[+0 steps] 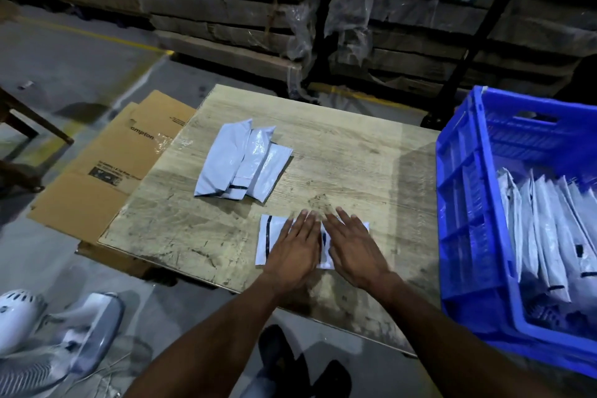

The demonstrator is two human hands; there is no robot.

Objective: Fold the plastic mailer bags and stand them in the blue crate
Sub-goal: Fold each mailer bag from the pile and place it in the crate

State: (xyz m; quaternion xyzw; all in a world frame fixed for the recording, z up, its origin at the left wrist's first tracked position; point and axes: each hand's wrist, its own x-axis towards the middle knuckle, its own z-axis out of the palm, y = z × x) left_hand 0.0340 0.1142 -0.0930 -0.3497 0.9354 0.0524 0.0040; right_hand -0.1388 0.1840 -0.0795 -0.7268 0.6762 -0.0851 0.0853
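Observation:
A white mailer bag (270,237) with a dark strip lies flat near the front of the wooden table (355,165). My left hand (295,250) presses on it with straight fingers. My right hand (353,249) lies flat on its right part, fingers spread. Both hands hide the bag's middle. A loose pile of grey-white mailer bags (240,161) rests further back on the table. The blue crate (465,220) stands at the right, with several folded bags (549,242) upright inside it.
Flattened cardboard boxes (113,168) lie left of the table on the floor. A white fan (38,333) lies at the lower left. Wrapped stacks of cartons (226,10) rise behind the table. My shoes (281,355) show below the table's front edge.

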